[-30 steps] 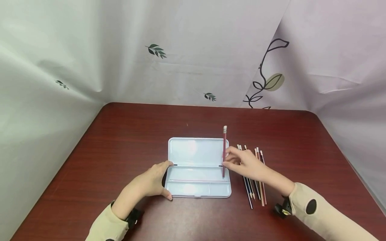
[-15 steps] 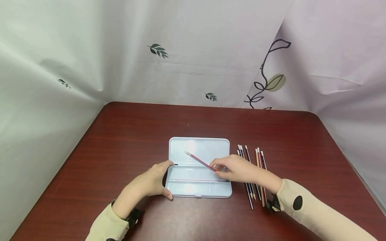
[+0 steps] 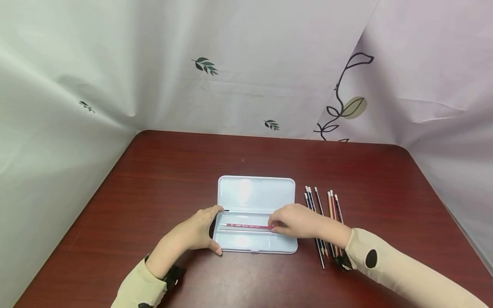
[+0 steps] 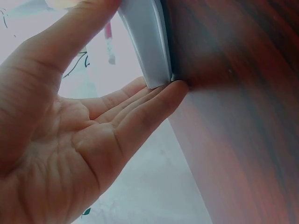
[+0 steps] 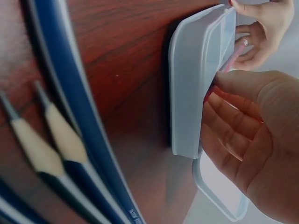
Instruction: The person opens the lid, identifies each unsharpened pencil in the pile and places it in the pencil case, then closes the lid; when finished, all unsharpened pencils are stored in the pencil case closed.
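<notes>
A light blue pencil case (image 3: 254, 192) lies open in the middle of the table, lid at the back and tray in front. A red pencil (image 3: 246, 226) lies lengthwise in the tray. My right hand (image 3: 272, 225) pinches its right end between thumb and fingers. My left hand (image 3: 216, 231) braces the case's left end, thumb at the front corner and straight fingers at the hinge. In the left wrist view my open palm (image 4: 84, 140) touches the case's edge (image 4: 147, 42). The right wrist view shows the case (image 5: 196, 70) with the red pencil (image 5: 231, 58) over its rim.
Several pencils (image 3: 321, 201) lie side by side on the dark red wooden table (image 3: 154, 179), just right of the case and partly under my right wrist. Blue ones (image 5: 70, 140) fill the right wrist view. Leaf-printed cloth walls (image 3: 246, 77) close in the back and sides.
My right hand swung the red pencil from pointing away over the case's right end to slanted, and now level inside the tray. The left hand stayed on the case's left end.
</notes>
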Action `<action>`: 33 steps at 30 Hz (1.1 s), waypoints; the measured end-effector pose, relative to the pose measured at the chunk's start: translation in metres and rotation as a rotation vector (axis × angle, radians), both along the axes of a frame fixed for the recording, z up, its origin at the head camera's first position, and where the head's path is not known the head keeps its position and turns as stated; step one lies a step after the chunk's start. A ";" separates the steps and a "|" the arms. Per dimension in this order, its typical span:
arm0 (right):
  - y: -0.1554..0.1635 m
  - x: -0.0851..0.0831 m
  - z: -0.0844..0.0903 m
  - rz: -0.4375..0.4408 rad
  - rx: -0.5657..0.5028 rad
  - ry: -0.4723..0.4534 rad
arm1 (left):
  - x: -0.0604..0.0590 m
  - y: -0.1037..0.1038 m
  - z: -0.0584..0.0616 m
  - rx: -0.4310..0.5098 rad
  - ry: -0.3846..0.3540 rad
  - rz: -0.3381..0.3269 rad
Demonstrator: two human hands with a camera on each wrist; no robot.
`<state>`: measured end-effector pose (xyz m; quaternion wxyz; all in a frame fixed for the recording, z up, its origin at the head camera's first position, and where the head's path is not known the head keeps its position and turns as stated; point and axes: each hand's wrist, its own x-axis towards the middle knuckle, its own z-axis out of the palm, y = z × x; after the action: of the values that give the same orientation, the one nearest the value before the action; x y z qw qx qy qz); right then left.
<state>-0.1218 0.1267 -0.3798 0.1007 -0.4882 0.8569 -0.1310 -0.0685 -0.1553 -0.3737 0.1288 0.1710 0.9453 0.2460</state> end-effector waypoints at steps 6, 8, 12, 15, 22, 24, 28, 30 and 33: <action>0.004 0.002 -0.001 -0.008 -0.023 0.004 | 0.000 0.000 -0.001 0.002 0.005 0.000; 0.005 0.003 -0.001 -0.018 -0.021 -0.002 | 0.000 0.000 -0.001 0.004 0.005 0.001; 0.009 0.004 0.001 -0.032 -0.010 -0.008 | 0.000 0.000 -0.001 0.002 0.009 -0.003; 0.014 0.005 0.003 -0.043 -0.021 -0.013 | -0.001 0.000 -0.002 -0.002 0.017 -0.011; 0.033 0.003 0.003 -0.105 -0.123 0.000 | -0.001 0.000 -0.003 -0.013 0.019 -0.001; 0.040 0.003 0.002 -0.134 -0.169 0.023 | -0.002 0.000 -0.003 -0.019 0.023 -0.001; 0.056 0.007 -0.003 -0.198 -0.257 0.034 | -0.002 0.001 -0.003 -0.026 0.016 0.004; 0.065 0.009 -0.005 -0.230 -0.285 0.009 | -0.002 0.001 -0.002 -0.028 0.011 0.008; 0.077 0.012 -0.008 -0.267 -0.324 -0.044 | -0.003 0.002 -0.002 -0.029 0.009 0.008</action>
<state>-0.1099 0.2039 -0.3876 0.0212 -0.3770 0.8794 -0.2899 -0.0711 -0.1535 -0.3752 0.1259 0.1663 0.9501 0.2320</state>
